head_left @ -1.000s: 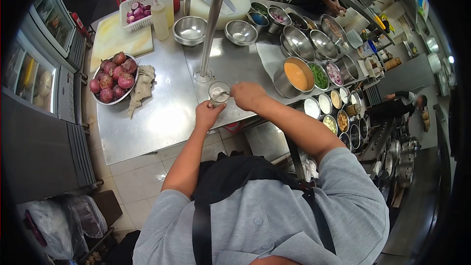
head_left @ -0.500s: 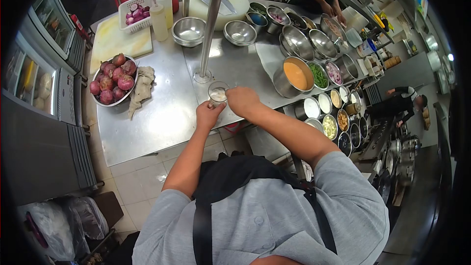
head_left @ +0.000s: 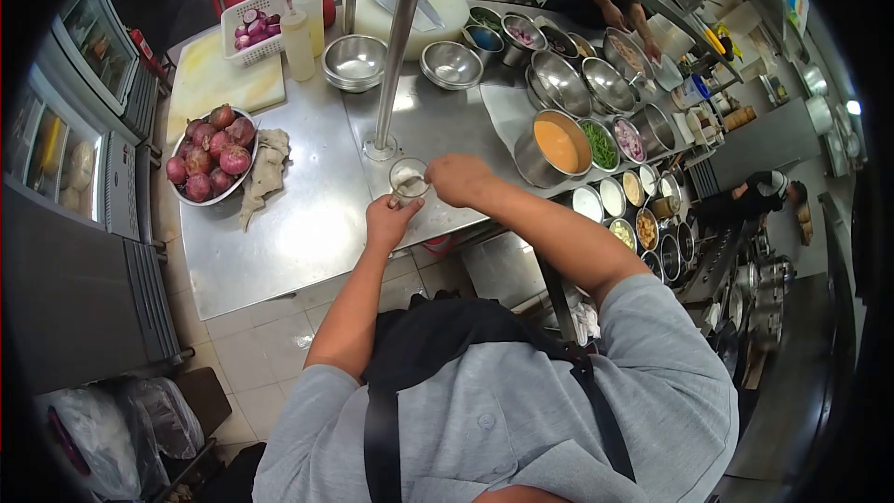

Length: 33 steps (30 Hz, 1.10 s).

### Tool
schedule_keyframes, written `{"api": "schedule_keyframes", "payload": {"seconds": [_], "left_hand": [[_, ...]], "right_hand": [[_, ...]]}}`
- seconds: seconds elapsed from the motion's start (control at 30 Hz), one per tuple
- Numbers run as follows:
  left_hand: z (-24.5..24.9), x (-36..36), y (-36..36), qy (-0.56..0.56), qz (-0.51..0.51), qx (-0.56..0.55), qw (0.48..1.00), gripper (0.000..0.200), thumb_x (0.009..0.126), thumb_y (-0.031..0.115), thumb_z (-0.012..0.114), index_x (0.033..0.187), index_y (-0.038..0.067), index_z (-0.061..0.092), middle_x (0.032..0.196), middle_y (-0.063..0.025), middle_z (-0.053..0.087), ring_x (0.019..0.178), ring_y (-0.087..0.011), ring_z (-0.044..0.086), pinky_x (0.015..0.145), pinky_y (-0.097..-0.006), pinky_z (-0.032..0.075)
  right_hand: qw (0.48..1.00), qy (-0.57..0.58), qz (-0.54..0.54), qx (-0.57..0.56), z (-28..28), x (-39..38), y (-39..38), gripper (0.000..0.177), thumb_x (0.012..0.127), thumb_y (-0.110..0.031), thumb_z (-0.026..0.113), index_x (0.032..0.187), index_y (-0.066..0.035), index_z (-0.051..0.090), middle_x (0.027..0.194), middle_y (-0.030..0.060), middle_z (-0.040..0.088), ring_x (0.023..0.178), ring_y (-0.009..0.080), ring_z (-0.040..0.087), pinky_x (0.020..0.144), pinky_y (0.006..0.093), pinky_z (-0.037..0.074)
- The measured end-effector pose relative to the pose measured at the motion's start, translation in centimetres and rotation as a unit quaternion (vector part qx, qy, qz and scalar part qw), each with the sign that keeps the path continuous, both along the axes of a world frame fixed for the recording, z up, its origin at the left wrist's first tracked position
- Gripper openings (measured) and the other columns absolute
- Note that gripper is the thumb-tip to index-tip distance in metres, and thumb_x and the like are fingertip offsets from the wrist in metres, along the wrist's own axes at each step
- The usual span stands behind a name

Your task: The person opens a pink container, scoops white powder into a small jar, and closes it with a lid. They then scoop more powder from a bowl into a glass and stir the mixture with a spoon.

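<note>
My left hand is closed around the lower part of a small clear glass, holding it over the table's front edge. White contents show inside the glass. At its right rim is my right hand, with the fingers curled together; whatever they pinch is hidden from this angle. Behind the glass stands a metal post on a round foot.
The steel table carries a bowl of red onions, a crumpled cloth, a cutting board and stacked metal bowls. A pot of orange sauce stands right. A co-worker's hands are at the far right.
The glass and both hands sit slightly further left in the picture, and the right hand is a little higher. The whole view has shifted slightly.
</note>
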<state>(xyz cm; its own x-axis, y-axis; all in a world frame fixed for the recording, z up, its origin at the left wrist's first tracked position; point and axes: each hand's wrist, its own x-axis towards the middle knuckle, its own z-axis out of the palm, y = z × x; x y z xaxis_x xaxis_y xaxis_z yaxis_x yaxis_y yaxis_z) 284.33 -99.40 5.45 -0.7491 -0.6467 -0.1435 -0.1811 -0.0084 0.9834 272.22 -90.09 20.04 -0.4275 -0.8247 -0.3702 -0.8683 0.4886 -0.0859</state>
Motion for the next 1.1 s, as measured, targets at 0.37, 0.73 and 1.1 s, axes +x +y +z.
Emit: {"api": "schedule_keyframes", "payload": {"seconds": [0.37, 0.73, 1.1], "left_hand": [[-0.7, -0.5, -0.2, 0.008, -0.003, -0.012, 1.0, 0.057, 0.07, 0.031, 0.084, 0.056, 0.007, 0.035, 0.053, -0.001, 0.042, 0.052, -0.0127, 0.034, 0.05, -0.0327, 0.037], [-0.4, -0.2, -0.2, -0.02, -0.018, -0.017, 1.0, 0.052, 0.071, 0.032, 0.084, 0.058, 0.005, 0.041, 0.054, -0.0002, 0.045, 0.053, -0.0122, 0.037, 0.051, -0.0321, 0.037], [-2.0, -0.8, -0.3, 0.0, -0.002, -0.017, 1.0, 0.05, 0.071, 0.031, 0.083, 0.059, 0.005, 0.042, 0.054, 0.001, 0.042, 0.053, -0.0107, 0.035, 0.05, -0.0318, 0.035]], "right_hand": [[0.995, 0.097, 0.028, -0.02, 2.2, 2.4, 1.3, 0.021, 0.083, -0.014, 0.055, 0.091, -0.006, 0.072, 0.092, 0.0169, 0.07, 0.084, 0.0347, 0.069, 0.071, 0.0431, 0.055], [0.997, 0.023, -0.031, -0.06, 1.7, 1.6, 1.0, 0.022, 0.086, -0.014, 0.052, 0.096, -0.007, 0.071, 0.098, 0.0174, 0.07, 0.094, 0.0346, 0.067, 0.079, 0.0444, 0.054], [0.99, 0.129, 0.064, 0.006, 4.3, 4.0, -1.3, 0.016, 0.08, -0.015, 0.059, 0.085, -0.01, 0.074, 0.087, 0.0136, 0.071, 0.085, 0.0315, 0.07, 0.069, 0.0417, 0.056]]}}
